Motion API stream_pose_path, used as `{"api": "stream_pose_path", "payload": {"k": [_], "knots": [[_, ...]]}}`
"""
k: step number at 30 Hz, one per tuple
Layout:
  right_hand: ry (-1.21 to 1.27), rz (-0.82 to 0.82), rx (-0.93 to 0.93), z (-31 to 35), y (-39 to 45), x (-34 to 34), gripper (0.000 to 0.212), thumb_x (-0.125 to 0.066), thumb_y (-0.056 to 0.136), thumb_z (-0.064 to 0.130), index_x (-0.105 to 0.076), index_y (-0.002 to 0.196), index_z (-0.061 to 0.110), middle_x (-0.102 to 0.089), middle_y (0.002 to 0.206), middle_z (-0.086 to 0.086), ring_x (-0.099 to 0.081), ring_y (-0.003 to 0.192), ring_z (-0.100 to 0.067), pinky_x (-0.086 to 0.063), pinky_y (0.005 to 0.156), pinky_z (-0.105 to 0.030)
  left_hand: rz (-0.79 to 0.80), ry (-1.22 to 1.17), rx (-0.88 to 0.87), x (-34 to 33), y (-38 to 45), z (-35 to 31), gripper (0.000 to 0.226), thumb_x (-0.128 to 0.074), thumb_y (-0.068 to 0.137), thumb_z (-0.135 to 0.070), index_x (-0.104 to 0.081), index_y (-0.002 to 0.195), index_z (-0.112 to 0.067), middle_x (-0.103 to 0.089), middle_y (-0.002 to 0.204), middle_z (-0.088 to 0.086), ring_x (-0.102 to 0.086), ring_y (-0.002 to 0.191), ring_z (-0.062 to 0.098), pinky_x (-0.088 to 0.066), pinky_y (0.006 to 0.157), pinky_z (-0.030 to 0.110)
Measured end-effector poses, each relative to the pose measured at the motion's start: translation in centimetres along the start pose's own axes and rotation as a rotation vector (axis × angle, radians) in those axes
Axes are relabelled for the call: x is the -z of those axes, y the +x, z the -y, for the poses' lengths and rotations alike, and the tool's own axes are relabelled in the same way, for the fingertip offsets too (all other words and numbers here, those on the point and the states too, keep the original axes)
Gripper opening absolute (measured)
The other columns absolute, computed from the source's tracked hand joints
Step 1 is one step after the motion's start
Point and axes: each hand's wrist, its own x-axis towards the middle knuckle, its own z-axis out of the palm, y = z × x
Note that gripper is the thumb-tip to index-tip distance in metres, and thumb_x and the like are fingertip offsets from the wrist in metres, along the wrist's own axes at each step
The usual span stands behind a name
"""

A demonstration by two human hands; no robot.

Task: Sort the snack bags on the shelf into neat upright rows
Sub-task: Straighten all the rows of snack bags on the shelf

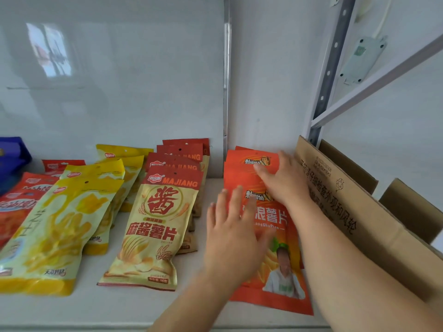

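You're standing at a shop shelf, or a stockroom one: several identical snack bags (153, 226) of each kind lie in overlapping rows on a white shelf board (119, 305). Beside them you have an open cardboard carton (359, 212), and a perforated metal upright (332, 65) carries the racking

White shelf (100, 305). Left to right on it: blue bag (12, 159) far left, red bags (16, 207), yellow bags (55, 236), red-topped Majiang bags (153, 231), orange bags (271, 259), cardboard box (354, 224) far right.
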Motion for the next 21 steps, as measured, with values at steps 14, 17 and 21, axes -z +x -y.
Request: {"api": "stream_pose_path", "payload": {"k": [14,17,21], "knots": [[-0.175,0.235,0.072,-0.1,4.2,-4.6,0.080,-0.014,0.085,0.081,-0.042,0.146,0.037,-0.027,0.160,0.001,-0.018,0.148,-0.029,-0.015,0.118,-0.056,0.431,-0.008,0.084,-1.7,0.3,0.2,0.079,-0.022,0.093,-0.076,0.005,0.157,-0.038,0.013,0.167,-0.008,0.021,0.152,0.028,-0.009,0.121,0.061],[-0.146,0.310,0.032,-0.4,4.8,-5.5,0.088,-0.011,0.077,0.088,-0.052,0.138,0.039,-0.044,0.151,-0.001,-0.036,0.140,-0.031,-0.028,0.113,-0.056,0.420,-0.028,0.081,-2.1,0.5,0.2,0.080,-0.023,0.093,-0.076,0.005,0.157,-0.037,0.012,0.166,-0.008,0.019,0.152,0.029,-0.010,0.122,0.060],[-0.075,0.374,-0.017,-0.7,4.9,-5.9,0.083,-0.018,0.079,0.087,-0.061,0.129,0.036,-0.062,0.132,-0.003,-0.056,0.123,-0.031,-0.042,0.104,-0.048,0.413,-0.012,0.087,-2.5,0.6,0.2,0.086,-0.017,0.085,-0.078,0.005,0.157,-0.036,0.012,0.165,-0.007,0.018,0.152,0.030,-0.011,0.122,0.059]]}}
